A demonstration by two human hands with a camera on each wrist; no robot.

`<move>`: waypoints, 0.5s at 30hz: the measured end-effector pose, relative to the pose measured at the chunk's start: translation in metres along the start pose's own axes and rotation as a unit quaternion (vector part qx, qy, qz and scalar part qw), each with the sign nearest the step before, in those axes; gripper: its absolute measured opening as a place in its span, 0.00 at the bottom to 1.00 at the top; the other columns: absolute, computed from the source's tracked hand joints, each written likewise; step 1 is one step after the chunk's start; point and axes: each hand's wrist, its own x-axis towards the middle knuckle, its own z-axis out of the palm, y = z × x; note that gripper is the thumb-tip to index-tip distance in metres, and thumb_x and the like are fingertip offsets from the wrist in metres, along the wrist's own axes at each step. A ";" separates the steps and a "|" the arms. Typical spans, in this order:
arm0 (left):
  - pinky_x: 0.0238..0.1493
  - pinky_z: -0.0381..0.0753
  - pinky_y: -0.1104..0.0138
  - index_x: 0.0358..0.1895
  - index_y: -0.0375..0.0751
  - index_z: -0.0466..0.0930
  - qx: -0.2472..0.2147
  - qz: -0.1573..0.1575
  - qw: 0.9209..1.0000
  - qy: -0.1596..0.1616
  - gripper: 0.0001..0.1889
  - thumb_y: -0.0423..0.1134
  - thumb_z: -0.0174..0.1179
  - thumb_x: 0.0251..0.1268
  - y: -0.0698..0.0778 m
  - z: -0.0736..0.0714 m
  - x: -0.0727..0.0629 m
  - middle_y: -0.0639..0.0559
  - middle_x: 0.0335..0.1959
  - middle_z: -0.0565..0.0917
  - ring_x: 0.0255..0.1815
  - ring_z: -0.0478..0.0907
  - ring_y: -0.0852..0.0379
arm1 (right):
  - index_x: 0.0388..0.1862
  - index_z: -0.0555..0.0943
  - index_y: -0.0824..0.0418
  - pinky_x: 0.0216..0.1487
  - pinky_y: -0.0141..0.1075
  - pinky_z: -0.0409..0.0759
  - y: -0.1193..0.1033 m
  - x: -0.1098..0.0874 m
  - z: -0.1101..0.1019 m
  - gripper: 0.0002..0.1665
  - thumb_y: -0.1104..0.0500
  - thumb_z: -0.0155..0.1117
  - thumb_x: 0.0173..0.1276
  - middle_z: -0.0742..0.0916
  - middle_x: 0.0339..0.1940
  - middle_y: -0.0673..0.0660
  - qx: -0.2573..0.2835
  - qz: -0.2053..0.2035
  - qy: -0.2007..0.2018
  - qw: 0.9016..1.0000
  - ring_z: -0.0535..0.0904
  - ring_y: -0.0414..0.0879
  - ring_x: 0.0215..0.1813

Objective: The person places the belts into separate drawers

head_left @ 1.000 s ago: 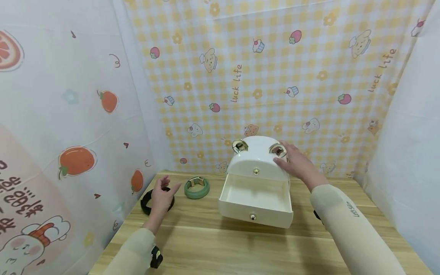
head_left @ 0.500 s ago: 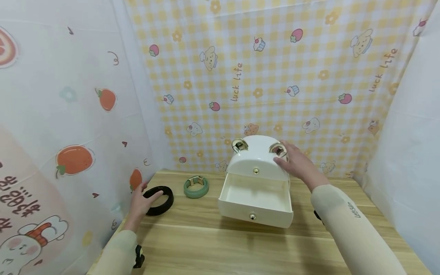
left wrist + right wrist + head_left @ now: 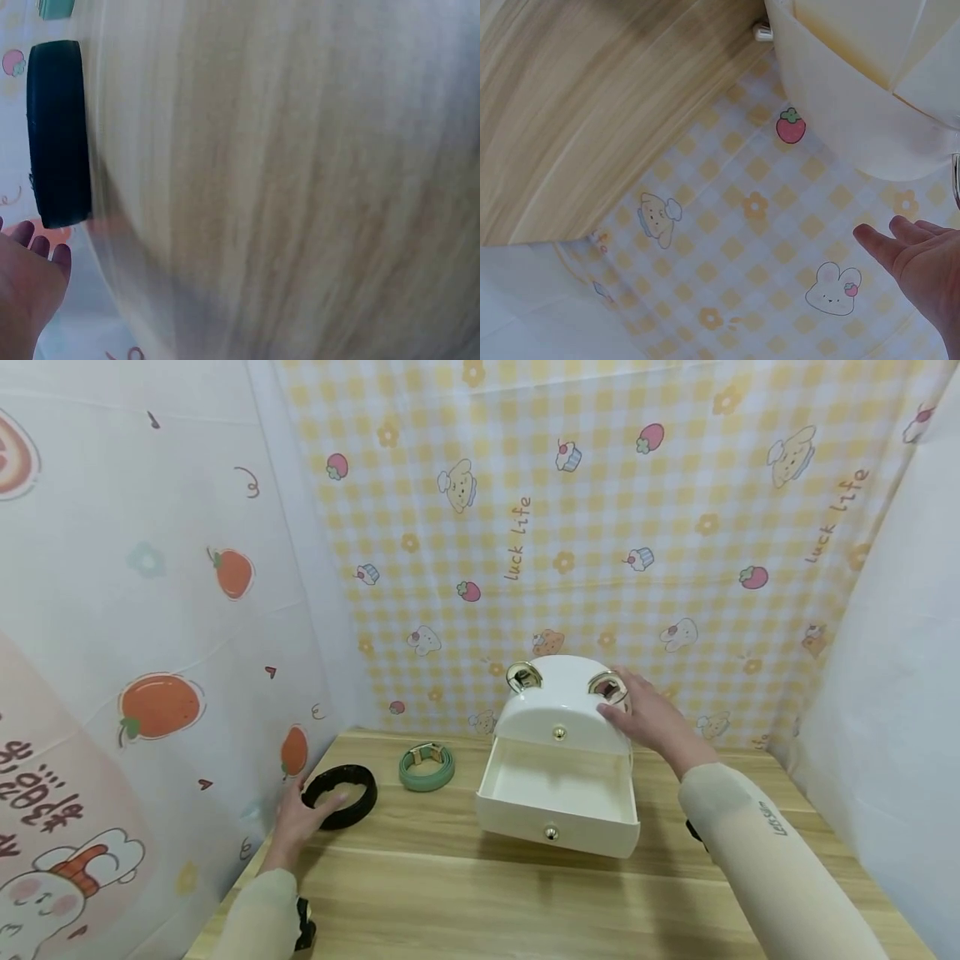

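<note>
A coiled black belt point(image 3: 363, 806) lies on the table at the left in the head view. My left hand point(image 3: 297, 820) is at its left outer side, fingers loosely extended, thumb over the ring's opening; in the left wrist view the fingertips point(image 3: 61, 255) show just below the black coil point(image 3: 60, 135). A white storage box point(image 3: 573, 720) with two gold ring-shaped ears stands right of centre, its lower drawer point(image 3: 525, 818) pulled out and bare inside. My right hand point(image 3: 648, 718) rests on the box's upper right side by the gold ring, thumb toward the front, fingers extended.
A coiled green belt point(image 3: 426, 783) with a gold buckle lies between the black belt and the box. Printed cloth walls point(image 3: 420, 535) enclose the wooden table point(image 3: 450, 902) at the back and both sides.
My left hand has moved left and down from over the black belt to its left outer side. My right hand and the box have stayed put.
</note>
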 end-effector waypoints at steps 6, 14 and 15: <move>0.70 0.47 0.35 0.79 0.36 0.29 -0.026 -0.018 1.000 0.000 0.64 0.63 0.68 0.57 -0.008 0.004 0.000 0.26 0.77 0.39 0.76 0.38 0.27 | 0.81 0.48 0.61 0.69 0.67 0.54 0.001 -0.001 0.000 0.47 0.42 0.55 0.76 0.57 0.77 0.73 -0.005 -0.004 0.004 1.000 0.54 0.72 0.74; 0.71 0.45 0.36 0.77 0.32 0.23 -0.024 -0.025 0.999 0.006 0.68 0.60 0.70 0.56 -0.019 0.012 -0.001 0.24 0.76 0.33 0.76 0.34 0.27 | 0.80 0.49 0.62 0.69 0.67 0.52 0.000 -0.001 0.001 0.46 0.43 0.55 0.76 0.57 0.78 0.72 -0.006 -0.009 0.003 1.000 0.52 0.72 0.75; 0.71 0.45 0.37 0.76 0.30 0.23 -0.021 -0.025 0.999 0.005 0.68 0.59 0.71 0.55 -0.020 0.013 -0.001 0.23 0.76 0.33 0.76 0.34 0.27 | 0.80 0.48 0.62 0.69 0.67 0.52 0.000 -0.001 0.001 0.46 0.43 0.55 0.76 0.56 0.78 0.72 -0.006 -0.010 0.003 1.000 0.52 0.72 0.75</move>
